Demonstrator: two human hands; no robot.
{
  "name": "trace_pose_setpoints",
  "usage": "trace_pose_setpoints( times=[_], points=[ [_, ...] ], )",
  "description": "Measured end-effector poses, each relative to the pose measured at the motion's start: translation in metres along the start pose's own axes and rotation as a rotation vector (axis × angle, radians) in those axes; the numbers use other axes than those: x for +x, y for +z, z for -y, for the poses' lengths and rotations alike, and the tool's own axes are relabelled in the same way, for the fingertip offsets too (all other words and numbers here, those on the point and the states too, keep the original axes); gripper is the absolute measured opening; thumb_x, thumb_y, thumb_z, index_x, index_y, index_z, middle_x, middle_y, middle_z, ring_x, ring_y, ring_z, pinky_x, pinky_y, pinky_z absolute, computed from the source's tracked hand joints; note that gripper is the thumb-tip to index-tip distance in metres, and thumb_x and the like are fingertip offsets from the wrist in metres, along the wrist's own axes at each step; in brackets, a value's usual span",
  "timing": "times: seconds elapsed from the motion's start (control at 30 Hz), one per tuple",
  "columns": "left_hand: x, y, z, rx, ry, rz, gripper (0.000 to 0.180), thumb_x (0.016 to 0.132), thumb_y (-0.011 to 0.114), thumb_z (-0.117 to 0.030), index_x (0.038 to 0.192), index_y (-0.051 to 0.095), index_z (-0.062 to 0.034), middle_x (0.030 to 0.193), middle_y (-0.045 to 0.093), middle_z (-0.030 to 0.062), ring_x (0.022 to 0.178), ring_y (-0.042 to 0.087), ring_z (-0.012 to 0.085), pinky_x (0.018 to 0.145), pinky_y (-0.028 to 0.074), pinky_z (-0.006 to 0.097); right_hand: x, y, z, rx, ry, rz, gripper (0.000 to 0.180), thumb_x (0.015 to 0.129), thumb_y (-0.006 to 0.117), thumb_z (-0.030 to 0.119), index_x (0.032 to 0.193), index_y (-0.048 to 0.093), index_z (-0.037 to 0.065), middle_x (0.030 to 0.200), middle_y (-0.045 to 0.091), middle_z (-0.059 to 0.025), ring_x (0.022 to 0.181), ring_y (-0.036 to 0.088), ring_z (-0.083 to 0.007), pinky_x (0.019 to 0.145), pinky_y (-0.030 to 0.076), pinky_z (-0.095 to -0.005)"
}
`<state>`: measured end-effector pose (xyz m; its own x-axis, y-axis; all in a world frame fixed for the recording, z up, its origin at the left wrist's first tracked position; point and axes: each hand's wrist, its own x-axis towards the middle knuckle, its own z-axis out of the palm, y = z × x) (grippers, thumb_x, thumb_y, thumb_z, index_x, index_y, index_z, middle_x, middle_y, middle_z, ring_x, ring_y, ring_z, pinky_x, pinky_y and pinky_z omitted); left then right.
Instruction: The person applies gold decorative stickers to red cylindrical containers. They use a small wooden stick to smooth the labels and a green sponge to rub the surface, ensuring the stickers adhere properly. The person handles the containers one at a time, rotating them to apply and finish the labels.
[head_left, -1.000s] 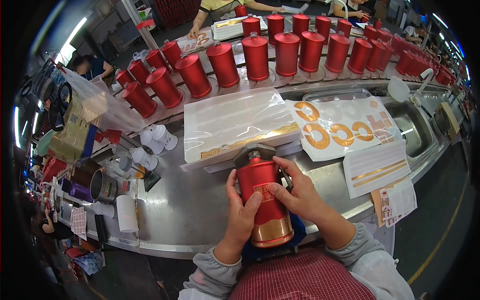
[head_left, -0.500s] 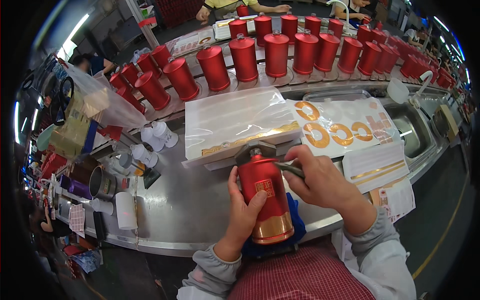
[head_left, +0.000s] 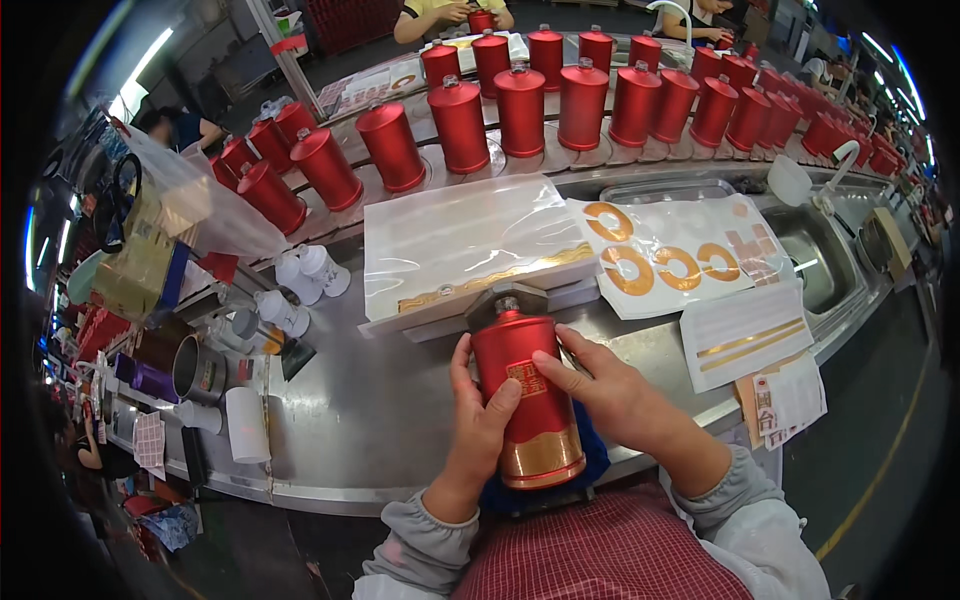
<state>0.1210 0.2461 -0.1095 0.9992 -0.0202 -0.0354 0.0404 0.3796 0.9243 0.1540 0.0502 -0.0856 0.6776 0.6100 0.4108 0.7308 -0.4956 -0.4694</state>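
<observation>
A red bottle (head_left: pixel 540 425) with a gold base band leans toward me over a blue cloth (head_left: pixel 592 458) at the bench's front edge. Its clear neck rests against a dark angular holder (head_left: pixel 482 310). My left hand (head_left: pixel 472 430) is closed around the bottle's left side, thumb across the front. On the other side, my right hand (head_left: pixel 625 405) grips the bottle, its thumb touching the square red-and-gold label (head_left: pixel 526 378). The right fingertips are partly hidden behind the bottle.
Rows of red bottles (head_left: pixel 522 115) stand on a curved conveyor beyond the bench. Behind the holder lies a film-covered sheet (head_left: pixel 470 240); gold ring stickers (head_left: pixel 628 272) lie to its right, near a sink (head_left: pixel 825 255). White cups (head_left: pixel 325 270) stand left. Co-workers sit across the conveyor.
A dark, slim tool in my right hand is no longer visible; that hand now lies against the bottle with its thumb on the label. Bottles on the conveyor have shifted left.
</observation>
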Motion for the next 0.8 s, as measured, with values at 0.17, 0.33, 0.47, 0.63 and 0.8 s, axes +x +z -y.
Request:
trace_pose_setpoints(
  times=[0.17, 0.33, 0.47, 0.63, 0.8],
  points=[
    [0.002, -0.001, 0.002, 0.01, 0.001, 0.004, 0.081, 0.094, 0.061, -0.024, 0.149, 0.006, -0.0002, 0.142, 0.033, 0.0192, 0.127, 0.044, 0.0235, 0.104, 0.041, 0.035, -0.004, 0.003, 0.002, 0.0, 0.022, -0.006, 0.055, 0.082, 0.055, 0.002, 0.136, 0.052, 0.012, 0.133, 0.046, -0.0311, 0.115, 0.055, -0.042, 0.098, 0.047, -0.0438],
    [0.002, 0.002, 0.002, -0.004, 0.012, -0.009, 0.08, 0.094, 0.061, -0.024, 0.148, 0.007, -0.0001, 0.142, 0.033, 0.0187, 0.126, 0.044, 0.0231, 0.104, 0.041, 0.035, -0.004, 0.002, 0.0, 0.023, -0.014, -0.044, 0.051, 0.084, 0.055, 0.001, 0.134, 0.053, 0.01, 0.13, 0.05, -0.0297, 0.114, 0.056, -0.0411, 0.097, 0.047, -0.0435],
    [0.002, 0.002, 0.0, -0.035, 0.018, 0.008, 0.08, 0.094, 0.061, -0.025, 0.148, 0.007, 0.0002, 0.143, 0.032, 0.0183, 0.126, 0.044, 0.0228, 0.104, 0.041, 0.035, 0.004, 0.0, 0.001, 0.259, 0.127, -0.176, 0.044, 0.094, 0.055, 0.015, 0.135, 0.049, 0.001, 0.126, 0.054, -0.0308, 0.116, 0.056, -0.0398, 0.096, 0.047, -0.0419],
    [0.003, 0.002, -0.001, 0.025, 0.015, 0.006, 0.084, 0.093, 0.064, -0.027, 0.148, 0.006, 0.0008, 0.144, 0.03, 0.0183, 0.127, 0.043, 0.0233, 0.104, 0.041, 0.035, 0.025, 0.02, -0.011, 0.522, 0.497, -0.108, 0.069, 0.096, 0.055, 0.042, 0.139, 0.038, -0.009, 0.123, 0.056, -0.0333, 0.116, 0.057, -0.041, 0.096, 0.046, -0.0413],
    [0.005, -0.003, 0.004, 0.06, 0.021, 0.006, 0.088, 0.091, 0.066, -0.027, 0.149, 0.005, 0.0009, 0.144, 0.029, 0.0185, 0.129, 0.042, 0.024, 0.105, 0.041, 0.036, 0.028, 0.023, -0.012, 0.557, 0.521, -0.078, 0.081, 0.089, 0.064, 0.047, 0.141, 0.036, -0.008, 0.119, 0.059, -0.032, 0.108, 0.062, -0.0381, 0.088, 0.05, -0.0394]
  ],
)
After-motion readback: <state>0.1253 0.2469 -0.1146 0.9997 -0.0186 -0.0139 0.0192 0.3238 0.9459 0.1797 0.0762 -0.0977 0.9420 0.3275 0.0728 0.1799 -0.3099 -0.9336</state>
